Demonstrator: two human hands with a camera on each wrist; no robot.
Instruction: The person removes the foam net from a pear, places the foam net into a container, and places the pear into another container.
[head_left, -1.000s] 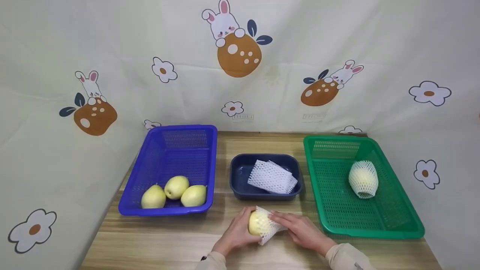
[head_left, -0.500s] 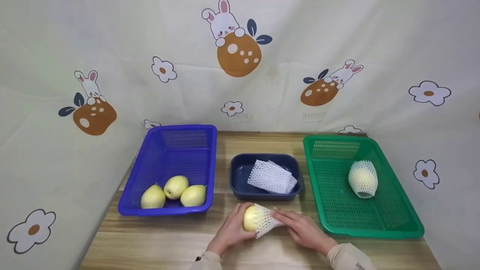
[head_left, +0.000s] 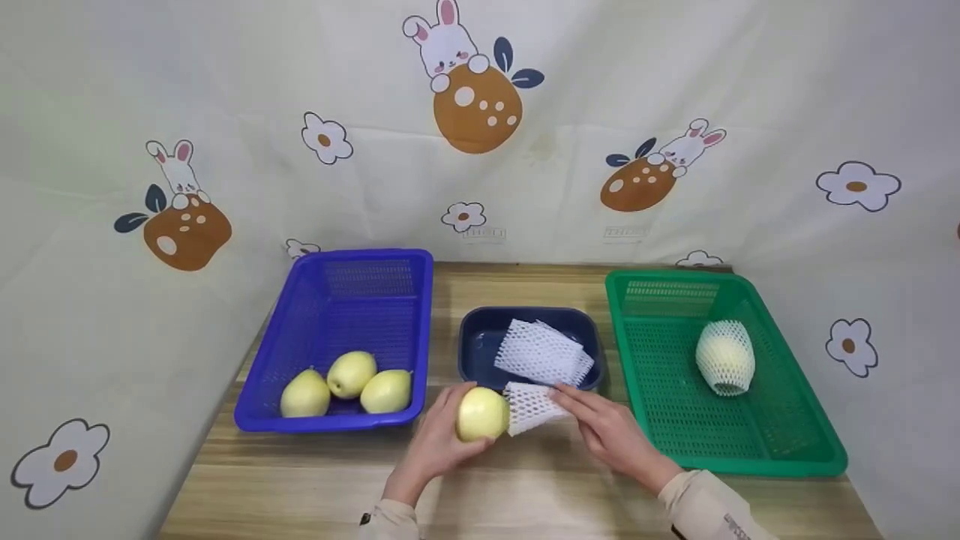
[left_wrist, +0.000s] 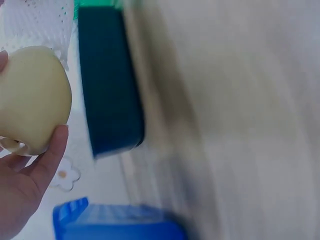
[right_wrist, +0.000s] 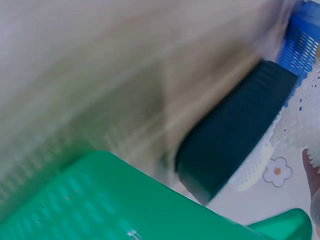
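So the person's left hand (head_left: 431,450) has its thumb and fingers wrapped round a bare pear (head_left: 482,414), right on the near side of the dark blue tray (head_left: 484,356), a bit toward its left end. Their right hand (head_left: 611,435), at the tray's near right corner, pinches one end of a white net sleeve (head_left: 531,409). The sleeve's other end faces the pear, in front of the tray; whether the two actually touch, can't tell, and the wrist views don't settle it.

My read is that they're at the fitting step: pear in one hand, net in the other, no net over that pear yet. If it's going on, the next move probably calls for spreading the sleeve's mouth, lining it up with the pear and working it over gently, since foam mesh like that looks easy to bunch or tear.

In the tray itself there are flat spare nets (head_left: 536,352), lying toward its right side. Left of the tray there's a blue basket (head_left: 360,319) with three loose pears (head_left: 352,375) bunched at its near end. Right of the tray sits a green basket (head_left: 660,420) holding one netted pear (head_left: 725,358). Beyond the tray hangs a bunny-print cloth (head_left: 562,90).
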